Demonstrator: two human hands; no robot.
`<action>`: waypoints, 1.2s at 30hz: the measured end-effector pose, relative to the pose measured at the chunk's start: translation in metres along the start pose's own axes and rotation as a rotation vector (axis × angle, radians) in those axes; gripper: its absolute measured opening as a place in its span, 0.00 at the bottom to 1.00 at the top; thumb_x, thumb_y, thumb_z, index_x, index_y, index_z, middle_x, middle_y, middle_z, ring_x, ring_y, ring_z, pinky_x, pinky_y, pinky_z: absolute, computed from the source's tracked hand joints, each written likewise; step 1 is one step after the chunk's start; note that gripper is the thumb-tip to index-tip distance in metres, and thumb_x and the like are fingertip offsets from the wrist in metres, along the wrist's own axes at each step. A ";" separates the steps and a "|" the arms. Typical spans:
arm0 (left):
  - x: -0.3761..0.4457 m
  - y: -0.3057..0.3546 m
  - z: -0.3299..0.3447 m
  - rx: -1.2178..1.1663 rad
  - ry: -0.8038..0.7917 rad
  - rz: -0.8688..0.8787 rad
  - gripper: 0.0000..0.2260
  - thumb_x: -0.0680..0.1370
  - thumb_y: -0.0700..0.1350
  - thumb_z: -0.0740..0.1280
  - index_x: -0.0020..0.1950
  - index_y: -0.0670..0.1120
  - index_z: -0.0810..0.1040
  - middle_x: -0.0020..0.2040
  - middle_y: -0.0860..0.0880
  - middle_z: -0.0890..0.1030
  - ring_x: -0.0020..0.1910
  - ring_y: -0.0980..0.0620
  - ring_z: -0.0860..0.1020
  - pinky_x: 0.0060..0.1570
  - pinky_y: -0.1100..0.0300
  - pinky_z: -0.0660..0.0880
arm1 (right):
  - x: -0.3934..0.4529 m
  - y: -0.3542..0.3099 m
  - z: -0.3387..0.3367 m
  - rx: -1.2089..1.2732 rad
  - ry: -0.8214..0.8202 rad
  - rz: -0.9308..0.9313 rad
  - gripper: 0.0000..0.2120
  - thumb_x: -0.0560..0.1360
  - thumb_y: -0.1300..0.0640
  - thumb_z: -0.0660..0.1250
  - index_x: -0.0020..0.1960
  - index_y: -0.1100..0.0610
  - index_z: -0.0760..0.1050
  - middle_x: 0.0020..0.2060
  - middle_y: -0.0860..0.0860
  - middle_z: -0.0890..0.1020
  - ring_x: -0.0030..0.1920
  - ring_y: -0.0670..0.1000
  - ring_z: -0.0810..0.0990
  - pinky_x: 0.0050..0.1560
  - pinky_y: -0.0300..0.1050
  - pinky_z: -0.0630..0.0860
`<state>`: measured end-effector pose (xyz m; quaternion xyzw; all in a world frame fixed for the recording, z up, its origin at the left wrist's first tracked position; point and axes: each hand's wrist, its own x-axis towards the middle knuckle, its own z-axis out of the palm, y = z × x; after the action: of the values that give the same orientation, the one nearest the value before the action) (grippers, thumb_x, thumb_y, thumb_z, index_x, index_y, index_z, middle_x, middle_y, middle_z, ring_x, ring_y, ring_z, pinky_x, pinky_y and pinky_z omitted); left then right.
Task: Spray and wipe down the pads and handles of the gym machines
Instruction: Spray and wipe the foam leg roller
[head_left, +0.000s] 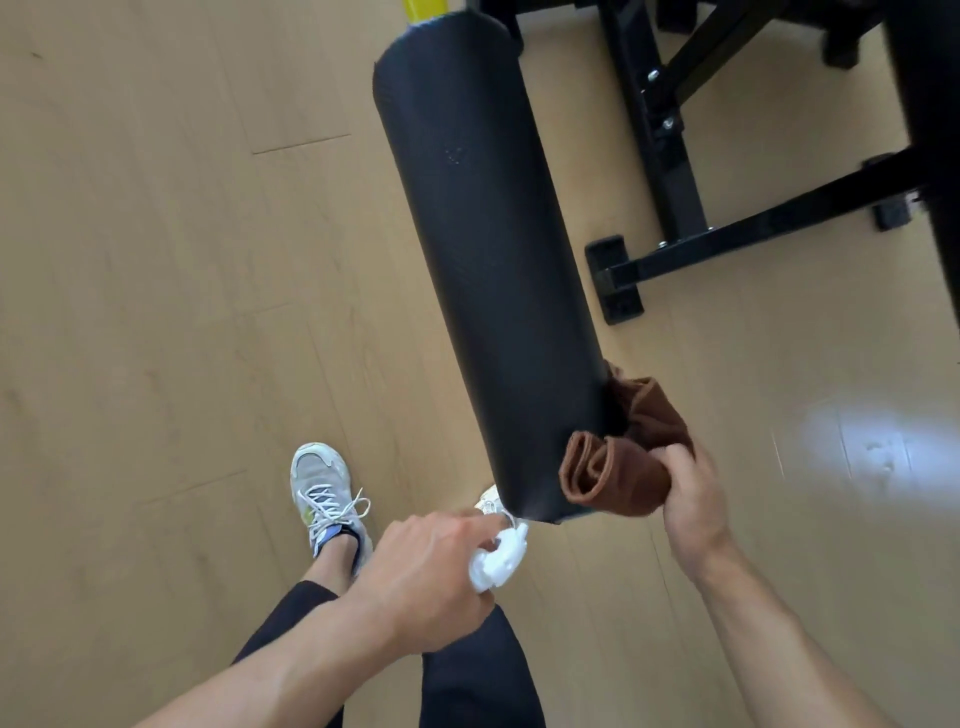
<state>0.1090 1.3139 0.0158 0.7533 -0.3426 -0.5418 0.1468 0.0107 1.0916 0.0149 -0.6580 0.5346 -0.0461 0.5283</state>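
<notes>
The single head view looks steeply down from the person's head height onto the wood floor (156, 260), so close that both forearms enter from the bottom edge. It faces forward and down, with a black roller pad (483, 260) running from near centre to far top, and the machine frame (691, 208) at far right.

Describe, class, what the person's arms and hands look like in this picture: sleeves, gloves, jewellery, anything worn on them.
Both forearms are bare up to the frame's lower edge; no sleeve shows. The left hand and the right hand wear no gloves, and no watch, ring or bracelet is visible on either wrist or the fingers that show. Nothing is marked on them.
</notes>
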 end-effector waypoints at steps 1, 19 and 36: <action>-0.001 -0.002 -0.001 -0.006 0.012 -0.006 0.12 0.71 0.48 0.65 0.42 0.58 0.61 0.38 0.57 0.69 0.46 0.46 0.77 0.45 0.54 0.74 | -0.015 0.000 0.003 0.027 0.016 -0.039 0.12 0.74 0.62 0.58 0.48 0.54 0.79 0.37 0.37 0.84 0.42 0.40 0.80 0.45 0.31 0.75; 0.013 -0.060 -0.110 -0.400 0.513 -0.213 0.38 0.72 0.46 0.68 0.74 0.75 0.58 0.42 0.61 0.82 0.42 0.51 0.80 0.47 0.50 0.78 | 0.026 -0.042 0.133 -1.327 -0.060 -0.801 0.32 0.81 0.50 0.58 0.83 0.58 0.58 0.83 0.61 0.55 0.82 0.68 0.50 0.75 0.76 0.57; 0.009 -0.074 -0.114 -0.451 0.561 -0.302 0.33 0.71 0.47 0.68 0.70 0.74 0.63 0.40 0.60 0.82 0.40 0.53 0.80 0.46 0.53 0.79 | 0.144 -0.195 0.247 -1.486 -0.062 -0.910 0.31 0.82 0.47 0.62 0.83 0.51 0.58 0.84 0.57 0.50 0.82 0.66 0.46 0.78 0.71 0.51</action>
<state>0.2419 1.3445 0.0079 0.8630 -0.0468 -0.3921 0.3151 0.3537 1.1178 -0.0205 -0.9829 0.0966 0.1261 -0.0931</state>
